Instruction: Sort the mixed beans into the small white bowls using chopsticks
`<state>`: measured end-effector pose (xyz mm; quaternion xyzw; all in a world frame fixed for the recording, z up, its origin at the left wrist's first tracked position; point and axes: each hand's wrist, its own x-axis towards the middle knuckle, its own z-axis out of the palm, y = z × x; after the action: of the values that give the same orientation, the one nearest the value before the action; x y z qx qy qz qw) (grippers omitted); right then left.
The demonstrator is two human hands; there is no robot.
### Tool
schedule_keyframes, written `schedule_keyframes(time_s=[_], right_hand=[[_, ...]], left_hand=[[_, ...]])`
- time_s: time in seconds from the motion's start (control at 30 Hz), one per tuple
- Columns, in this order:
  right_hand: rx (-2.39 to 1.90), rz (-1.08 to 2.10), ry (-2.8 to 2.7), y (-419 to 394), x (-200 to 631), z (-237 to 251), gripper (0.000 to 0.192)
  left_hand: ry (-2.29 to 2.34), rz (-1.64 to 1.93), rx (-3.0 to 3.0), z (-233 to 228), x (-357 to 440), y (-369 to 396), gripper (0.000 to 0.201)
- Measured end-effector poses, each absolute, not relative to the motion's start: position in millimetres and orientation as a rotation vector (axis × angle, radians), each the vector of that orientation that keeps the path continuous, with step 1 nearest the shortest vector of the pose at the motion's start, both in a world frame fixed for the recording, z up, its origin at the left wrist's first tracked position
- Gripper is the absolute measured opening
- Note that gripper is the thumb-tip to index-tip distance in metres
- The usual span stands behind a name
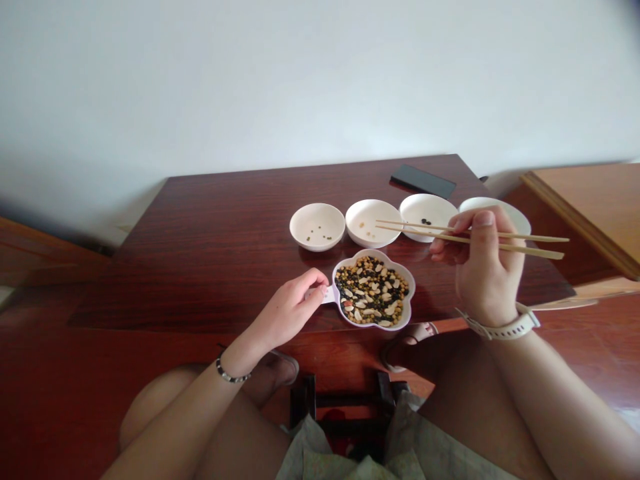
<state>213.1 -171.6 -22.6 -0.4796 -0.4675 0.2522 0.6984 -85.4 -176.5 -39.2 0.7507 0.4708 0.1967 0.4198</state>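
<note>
The right hand [484,267] is gripping a pair of chopsticks [470,237] with curled fingers, tips hovering over the second small bowl [373,223]; whether the tips are holding anything cannot be told. The left hand [293,308] is pinching the handle of the flower-shaped dish [374,290] of mixed beans at the table's [215,253] near edge. The fourth bowl [500,212], near the right edge, is sitting largely hidden behind the right hand.
</note>
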Motion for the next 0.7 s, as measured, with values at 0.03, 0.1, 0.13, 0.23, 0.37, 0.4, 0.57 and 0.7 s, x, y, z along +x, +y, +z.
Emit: schedule_keyframes(time_s=[0.03, 0.1, 0.13, 0.23, 0.37, 0.4, 0.57, 0.7], right_hand=[[-1.074, 0.560, -1.045, -171.8, 213.1, -22.4, 0.035], [-1.081, 0.561, -1.044, -171.7, 213.5, -22.5, 0.035], [-1.083, 0.562, -1.042, -171.4, 214.1, -22.7, 0.034], [-1.059, 0.543, -1.029, -168.9, 217.6, -23.8, 0.036], [-1.003, 0.496, -1.006, -163.4, 224.0, -25.2, 0.039], [-0.986, 0.484, -1.006, -162.3, 225.0, -25.6, 0.038], [-0.938, 0.387, -0.991, -160.9, 230.4, -28.6, 0.033], [-0.899, 0.337, -0.997, -161.4, 249.4, -28.3, 0.028]], left_hand=[[1.181, 0.495, 1.883, -39.2, -85.4, -176.5, 0.024], [1.182, 0.495, 1.886, -39.5, -85.5, -176.6, 0.024], [1.183, 0.495, 1.886, -39.7, -85.4, -176.6, 0.024], [1.186, 0.497, 1.882, -41.0, -85.4, -176.4, 0.024], [1.175, 0.500, 1.871, -43.4, -88.2, -175.7, 0.024], [1.171, 0.500, 1.871, -44.2, -89.7, -175.4, 0.024], [1.179, 0.501, 1.878, -47.8, -95.4, -174.4, 0.025], [1.190, 0.502, 1.876, -46.4, -89.8, -174.6, 0.025]])
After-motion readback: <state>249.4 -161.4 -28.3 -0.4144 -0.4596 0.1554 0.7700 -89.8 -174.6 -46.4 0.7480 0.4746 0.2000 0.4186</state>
